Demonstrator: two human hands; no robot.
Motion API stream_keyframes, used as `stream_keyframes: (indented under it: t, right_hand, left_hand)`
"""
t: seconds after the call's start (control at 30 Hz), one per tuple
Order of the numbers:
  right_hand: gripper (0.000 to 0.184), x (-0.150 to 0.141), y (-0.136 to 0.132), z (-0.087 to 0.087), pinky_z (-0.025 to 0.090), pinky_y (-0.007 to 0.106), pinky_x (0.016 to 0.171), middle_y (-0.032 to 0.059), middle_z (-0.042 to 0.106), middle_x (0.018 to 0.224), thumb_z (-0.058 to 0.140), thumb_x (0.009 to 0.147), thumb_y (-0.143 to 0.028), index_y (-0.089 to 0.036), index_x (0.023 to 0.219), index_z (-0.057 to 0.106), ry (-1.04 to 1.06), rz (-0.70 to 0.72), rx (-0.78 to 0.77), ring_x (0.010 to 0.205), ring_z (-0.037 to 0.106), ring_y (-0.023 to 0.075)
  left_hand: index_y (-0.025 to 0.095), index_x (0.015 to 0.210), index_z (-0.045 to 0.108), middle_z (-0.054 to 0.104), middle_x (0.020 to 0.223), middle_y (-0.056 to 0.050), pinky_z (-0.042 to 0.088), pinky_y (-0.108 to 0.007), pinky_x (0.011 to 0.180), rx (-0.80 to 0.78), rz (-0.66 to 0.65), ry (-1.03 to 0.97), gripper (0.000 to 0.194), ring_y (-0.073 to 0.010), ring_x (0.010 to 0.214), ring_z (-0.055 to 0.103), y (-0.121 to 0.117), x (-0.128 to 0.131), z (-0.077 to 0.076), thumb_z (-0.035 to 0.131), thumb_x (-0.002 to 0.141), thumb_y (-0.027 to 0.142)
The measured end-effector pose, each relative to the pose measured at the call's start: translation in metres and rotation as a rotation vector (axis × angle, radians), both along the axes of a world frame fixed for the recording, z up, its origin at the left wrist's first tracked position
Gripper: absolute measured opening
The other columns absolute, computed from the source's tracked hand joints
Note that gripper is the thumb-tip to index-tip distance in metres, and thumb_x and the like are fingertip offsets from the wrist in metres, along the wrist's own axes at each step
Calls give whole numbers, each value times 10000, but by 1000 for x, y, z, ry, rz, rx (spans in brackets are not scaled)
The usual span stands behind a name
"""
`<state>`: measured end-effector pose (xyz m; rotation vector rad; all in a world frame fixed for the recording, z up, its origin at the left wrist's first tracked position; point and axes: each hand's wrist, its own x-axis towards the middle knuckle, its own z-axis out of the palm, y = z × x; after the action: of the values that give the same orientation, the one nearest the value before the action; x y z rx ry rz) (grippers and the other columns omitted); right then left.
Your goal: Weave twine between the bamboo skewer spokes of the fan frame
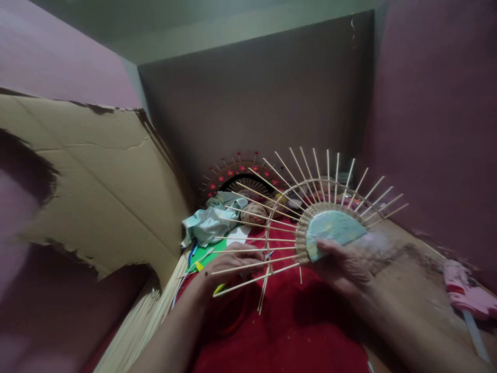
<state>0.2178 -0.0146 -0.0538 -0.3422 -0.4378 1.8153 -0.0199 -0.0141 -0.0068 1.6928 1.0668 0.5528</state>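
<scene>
A half-round craft piece point(334, 227) has a pale green disc at its centre, a woven rim, and several thin wooden sticks fanning outward. My right hand point(345, 264) grips it at the lower edge of the disc, thumb laid on the green face. My left hand point(229, 267) is lower left, fingers curled about the lowest sticks and a thin strand that loops around the spokes. Both hands hover over a red cloth point(283, 321).
A torn cardboard sheet point(97, 186) leans at the left. Behind lie crumpled pale cloth point(209, 223), a ball of twine point(254, 213), green paper point(205, 253) and a decorated fan piece point(240, 176). A pink glue gun point(466, 292) rests at right. A stick bundle point(143, 321) lies lower left.
</scene>
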Motion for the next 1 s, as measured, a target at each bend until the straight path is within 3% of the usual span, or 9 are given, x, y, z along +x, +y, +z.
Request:
stream_keyframes:
  t: [0.13,0.27,0.53,0.7,1.0]
  right_hand:
    - [287,0,0,0,536,362,783,-37,708,770,697,609,-52,-219,838,651,-10,6,13,675,652,134]
    - [307,1,1,1,529,365,806,-51,706,765,694,609,-47,-231,850,650,-15,-20,29,677,654,131]
    - [183,2,1,1,527,390,802,-4,708,771,690,636,-82,-192,775,643,-42,-5,59,694,652,152]
    - [167,2,2,2,527,401,799,-4,703,754,695,623,-75,-184,738,642,-37,-12,46,671,646,145]
    - [177,2,0,5,531,405,788,-19,700,734,695,603,-55,-192,702,640,-44,-54,21,639,637,140]
  left_hand:
    - [195,793,705,642,891,-46,458,-260,662,55,66,-84,184,-177,785,578,-1,0,-5,685,683,341]
    - [200,941,696,610,1141,-84,484,-313,781,60,153,-191,322,-234,951,593,3,-4,-12,739,631,278]
    - [172,952,678,680,964,-104,456,-360,839,-43,99,-388,284,-246,922,615,1,1,-13,698,683,264]
    - [141,786,706,667,748,-75,461,-311,703,-76,128,-377,167,-181,699,601,-3,13,-13,697,682,271]
    - [151,804,710,646,711,-60,422,-268,592,-129,209,-348,187,-139,607,549,-3,13,-15,713,670,281]
